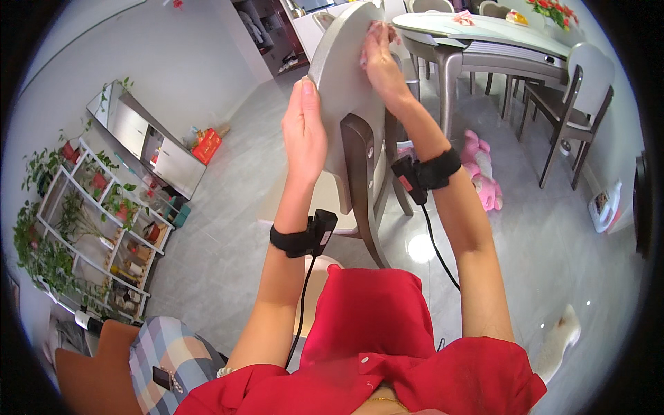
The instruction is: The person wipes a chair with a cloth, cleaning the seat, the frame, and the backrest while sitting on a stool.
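Note:
Directly before me stands a chair with a grey backrest (340, 88), a dark curved rear leg (360, 181) and a pale seat (337, 202). My left hand (306, 129) grips the backrest's left edge, its thumb along the rim. Some of its fingers are hidden from view. Higher up on the right, my right hand (381, 67) presses a crumpled pinkish cloth (364, 58) against the flat face of the backrest. Most of that cloth is covered by the palm and fingers. Each wrist wears a black strap with a small cabled box.
Beyond the chair, a glossy-topped dining table (498, 33) stands with another chair (570, 104) at its right. A pink plush toy (482, 171) and a white jug (606, 207) are on the tiled floor. A plant rack (78, 228) and leaning mirror (148, 140) line the left.

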A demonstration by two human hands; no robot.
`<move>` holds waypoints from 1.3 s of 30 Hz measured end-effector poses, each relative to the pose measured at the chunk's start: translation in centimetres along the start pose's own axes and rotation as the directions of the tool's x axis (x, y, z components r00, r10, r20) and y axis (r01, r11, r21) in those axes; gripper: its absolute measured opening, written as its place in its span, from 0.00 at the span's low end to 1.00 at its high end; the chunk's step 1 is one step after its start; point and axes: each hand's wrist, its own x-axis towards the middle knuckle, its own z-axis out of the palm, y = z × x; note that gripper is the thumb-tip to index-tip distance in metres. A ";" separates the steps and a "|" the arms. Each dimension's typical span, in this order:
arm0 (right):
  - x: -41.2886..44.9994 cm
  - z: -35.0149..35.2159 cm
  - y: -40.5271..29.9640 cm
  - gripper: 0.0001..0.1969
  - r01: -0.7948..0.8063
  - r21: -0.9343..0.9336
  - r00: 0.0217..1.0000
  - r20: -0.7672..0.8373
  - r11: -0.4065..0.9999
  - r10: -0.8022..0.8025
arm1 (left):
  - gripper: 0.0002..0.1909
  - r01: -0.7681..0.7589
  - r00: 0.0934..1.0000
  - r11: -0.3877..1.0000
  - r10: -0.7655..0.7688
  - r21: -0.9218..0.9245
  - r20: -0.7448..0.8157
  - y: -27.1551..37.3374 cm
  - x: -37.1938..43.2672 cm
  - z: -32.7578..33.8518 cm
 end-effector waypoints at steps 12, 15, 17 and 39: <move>-10.4 3.5 -8.0 0.33 0.349 0.069 0.933 0.071 0.935 -0.354 | 0.19 0.015 1.000 0.993 -0.012 -0.121 0.029 -0.1 0.4 -0.2; -8.7 3.2 -6.9 0.32 0.419 0.016 0.907 0.031 0.908 -0.419 | 0.19 0.029 0.999 0.994 -0.027 -0.103 0.018 -0.3 0.1 -0.2; -6.1 2.4 -5.5 0.32 0.550 -0.111 0.833 -0.004 0.828 -0.553 | 0.20 0.044 0.999 0.995 -0.044 -0.090 -0.001 -0.5 -0.3 -0.3; 5.8 -1.3 4.5 0.26 -0.009 -0.082 0.993 -0.115 0.997 -0.001 | 0.22 0.076 0.997 0.992 -0.076 -0.105 0.007 0.1 0.1 -0.8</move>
